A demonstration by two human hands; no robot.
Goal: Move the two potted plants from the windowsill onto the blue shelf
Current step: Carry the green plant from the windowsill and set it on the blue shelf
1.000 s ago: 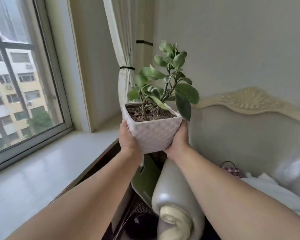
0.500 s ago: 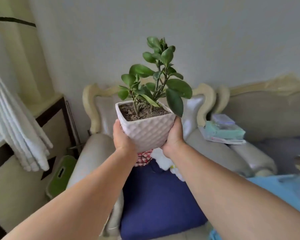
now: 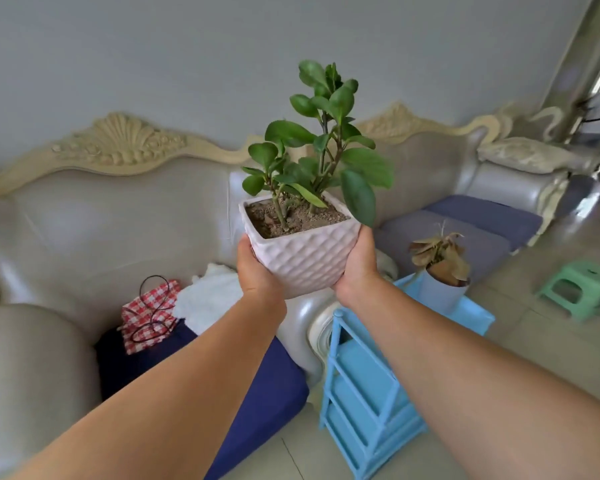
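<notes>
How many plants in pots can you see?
2. The green plant in the white pot is held up between the left hand and right hand. The dried-up plant stands on the blue shelf.

Two potted plants [image 3: 303, 216] [image 3: 442, 271], one blue shelf [image 3: 364, 393], one green stool [image 3: 579, 289], two hands [image 3: 257, 271] [image 3: 359, 263]

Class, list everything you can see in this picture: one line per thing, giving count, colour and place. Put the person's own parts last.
green plant: one, white quilted pot, held up mid-frame
dried plant: one, brown leaves, grey pot, on top of the blue shelf
blue shelf: one, light blue, floor beside the sofa
sofa: one, grey with cream carved trim, along the wall
seat cushions: several, navy, on the sofa
checked bag: one, red and white, on the sofa
stool: one, mint green, floor at right
left hand: one, grip on the pot's left side
right hand: one, grip on its right side
</notes>
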